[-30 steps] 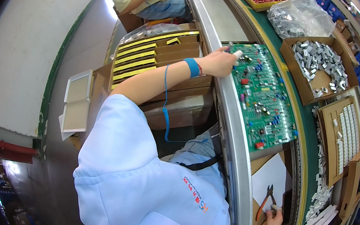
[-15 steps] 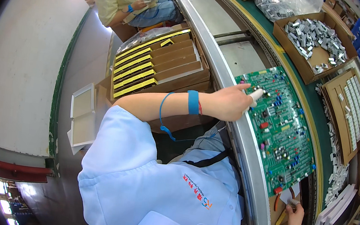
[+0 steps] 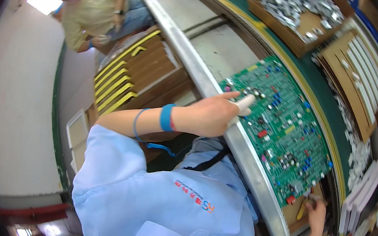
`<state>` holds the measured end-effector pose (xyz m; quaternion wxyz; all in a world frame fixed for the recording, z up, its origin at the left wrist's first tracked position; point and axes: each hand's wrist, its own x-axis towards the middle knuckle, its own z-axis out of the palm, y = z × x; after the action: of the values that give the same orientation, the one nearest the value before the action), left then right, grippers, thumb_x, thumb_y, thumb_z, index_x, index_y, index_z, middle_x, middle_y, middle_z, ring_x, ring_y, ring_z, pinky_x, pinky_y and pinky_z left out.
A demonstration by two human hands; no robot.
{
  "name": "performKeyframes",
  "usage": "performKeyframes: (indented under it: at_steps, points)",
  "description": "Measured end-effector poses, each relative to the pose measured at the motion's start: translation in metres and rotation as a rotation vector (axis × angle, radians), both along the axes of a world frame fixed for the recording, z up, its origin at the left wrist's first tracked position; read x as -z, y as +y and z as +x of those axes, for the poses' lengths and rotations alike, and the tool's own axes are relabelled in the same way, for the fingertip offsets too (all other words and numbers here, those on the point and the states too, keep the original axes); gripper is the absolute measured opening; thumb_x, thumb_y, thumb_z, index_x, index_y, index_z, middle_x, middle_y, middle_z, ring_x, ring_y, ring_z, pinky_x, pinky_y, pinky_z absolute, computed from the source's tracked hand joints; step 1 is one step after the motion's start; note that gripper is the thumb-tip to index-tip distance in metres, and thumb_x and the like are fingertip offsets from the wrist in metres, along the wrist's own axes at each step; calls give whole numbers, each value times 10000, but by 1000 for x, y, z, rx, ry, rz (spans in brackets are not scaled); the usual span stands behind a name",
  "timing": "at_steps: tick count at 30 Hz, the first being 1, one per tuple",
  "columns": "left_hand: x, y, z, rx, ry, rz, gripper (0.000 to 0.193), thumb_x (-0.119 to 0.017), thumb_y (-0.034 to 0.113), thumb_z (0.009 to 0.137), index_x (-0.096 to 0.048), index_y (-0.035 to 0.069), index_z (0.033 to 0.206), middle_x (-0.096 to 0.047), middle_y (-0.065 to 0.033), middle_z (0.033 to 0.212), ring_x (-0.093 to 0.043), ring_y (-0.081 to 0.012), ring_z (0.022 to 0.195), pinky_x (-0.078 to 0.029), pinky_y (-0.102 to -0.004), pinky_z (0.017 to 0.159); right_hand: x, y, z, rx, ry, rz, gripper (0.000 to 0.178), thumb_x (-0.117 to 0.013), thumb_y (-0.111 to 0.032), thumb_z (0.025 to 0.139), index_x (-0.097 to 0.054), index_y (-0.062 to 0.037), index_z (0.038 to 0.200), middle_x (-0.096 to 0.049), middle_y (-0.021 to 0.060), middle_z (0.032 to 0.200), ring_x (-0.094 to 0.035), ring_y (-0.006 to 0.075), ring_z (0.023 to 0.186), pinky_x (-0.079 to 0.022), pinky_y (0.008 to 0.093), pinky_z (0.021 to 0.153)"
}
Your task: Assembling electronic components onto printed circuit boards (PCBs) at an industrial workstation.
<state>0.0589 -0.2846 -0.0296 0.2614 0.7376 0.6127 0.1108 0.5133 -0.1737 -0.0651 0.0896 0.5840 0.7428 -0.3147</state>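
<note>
A green circuit board [image 3: 285,133], full of small components, lies across the metal rails of the line. Over its far left corner is my left hand [image 3: 215,114], wearing a blue wrist strap [image 3: 167,117]. Two of its fingers are stretched out and apart, one in a white finger cot, touching or just above the components; its other fingers are curled under. My right hand [image 3: 317,215] is at the board's near end, its fingers pinched together by a yellow-handled tool [image 3: 301,211]. What they hold is hidden.
Along the right stand a carton of metal heat sinks [image 3: 299,11], a cardboard tray of white parts [image 3: 349,85] and white slabs [image 3: 359,198]. A carton with yellow-edged dividers [image 3: 142,77] stands left of the rail [image 3: 186,57]. Another person [image 3: 91,13] sits at the far left.
The whole view has shifted and turned slightly. My left hand stays at the same board corner. My right hand's fingers have moved up closer to the board's near edge.
</note>
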Motion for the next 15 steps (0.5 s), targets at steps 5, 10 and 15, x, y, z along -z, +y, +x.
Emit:
performKeyframes:
  at_steps: [5,10,15]
  points:
    - [11,-5,5,-2,0,147,304,-531,-54,682,-585,-95,978,-610,-195,682,-637,-337,788,-241,-417,1127,15,5,13,-41,120,21,370,-647,-18,756,-610,21,1122,-657,171,869,-608,257,731,-478,348,719]
    - [8,-4,6,43,57,141,297,-531,-57,645,-593,-97,932,-613,-185,670,-642,-326,751,-244,-421,1120,-3,4,-8,101,51,-70,349,-640,14,733,-614,33,1080,-639,165,976,-612,271,903,-460,362,855]
    - [-8,-1,5,47,199,-68,465,-518,-17,764,-553,18,1226,-615,-237,838,-617,-323,896,-217,-441,1140,9,4,9,-94,41,115,357,-663,-96,758,-622,-13,1103,-632,208,851,-619,348,813,-473,410,749]
